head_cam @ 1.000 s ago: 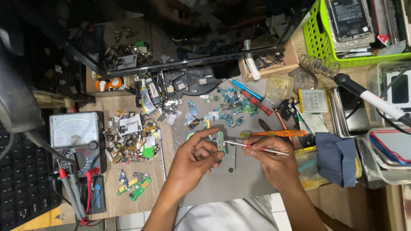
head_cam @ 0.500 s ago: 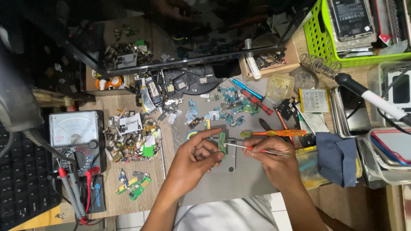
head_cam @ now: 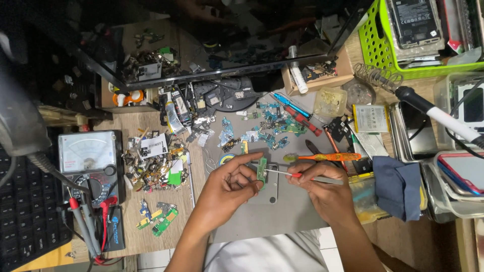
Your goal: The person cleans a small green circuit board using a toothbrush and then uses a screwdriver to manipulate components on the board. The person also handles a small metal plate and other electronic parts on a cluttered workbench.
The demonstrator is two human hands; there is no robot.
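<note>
Green circuit board point(head_cam: 261, 168), small, is pinched upright in the left hand point(head_cam: 228, 190), grip closed on it with thumb and fingertips, just above the grey work mat point(head_cam: 282, 216) at centre of the surface point(head_cam: 131, 242). Right hand point(head_cam: 322, 194) has its grip closed around a thin metal tool point(head_cam: 278, 173) with a red collar; tip touches the board's right edge. Both hands sit over the mat, forearms coming in from the bottom edge.

Just beyond the right hand: orange-handled screwdriver point(head_cam: 330, 157) lying flat, tip pointing left. Further up: red and blue screwdrivers point(head_cam: 297, 113) side by side among loose green and blue board scraps point(head_cam: 272, 128). Right of the mat: dark blue cloth point(head_cam: 398, 184), partly over a yellow-tinted plastic box point(head_cam: 363, 199). Far right: stacked trays, a white-handled soldering iron point(head_cam: 443, 118), green basket point(head_cam: 383, 55) at top corner.

Left of the mat: pile of mixed small parts point(head_cam: 154, 161), a few green boards below it. Further left: analog multimeter point(head_cam: 88, 161) with red and black probes point(head_cam: 85, 226), then a black keyboard point(head_cam: 22, 216) at the edge.
</note>
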